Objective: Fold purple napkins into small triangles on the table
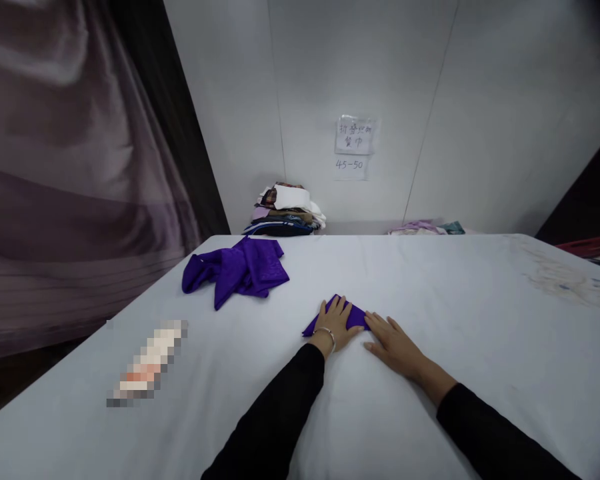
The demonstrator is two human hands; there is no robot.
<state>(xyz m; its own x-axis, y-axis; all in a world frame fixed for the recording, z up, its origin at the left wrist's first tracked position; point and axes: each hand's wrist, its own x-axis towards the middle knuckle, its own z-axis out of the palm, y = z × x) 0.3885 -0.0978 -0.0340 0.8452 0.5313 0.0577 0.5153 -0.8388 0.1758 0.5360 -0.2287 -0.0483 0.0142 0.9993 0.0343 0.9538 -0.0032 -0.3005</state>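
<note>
A purple cloth napkin (356, 319), folded into a small triangle, lies flat on the white-covered table. My left hand (334, 321) rests palm down on it with fingers spread, hiding its middle part. A silver bracelet (329, 333) circles that wrist. At the napkin's right corner, the fingertips of my right hand (393, 343) lie stretched out and touch its edge; the thumb is apart from the other fingers. Farther left, a crumpled heap of purple cloth (240, 270) sits on the same table.
A blurred-out, pale, elongated item (150, 363) lies on the table's left side. Beyond the far edge are a stack of folded clothes (285, 212) and a lower cloth pile (420, 228). Handwritten paper signs (354, 137) hang on the wall. A draped curtain (70, 167) borders the left.
</note>
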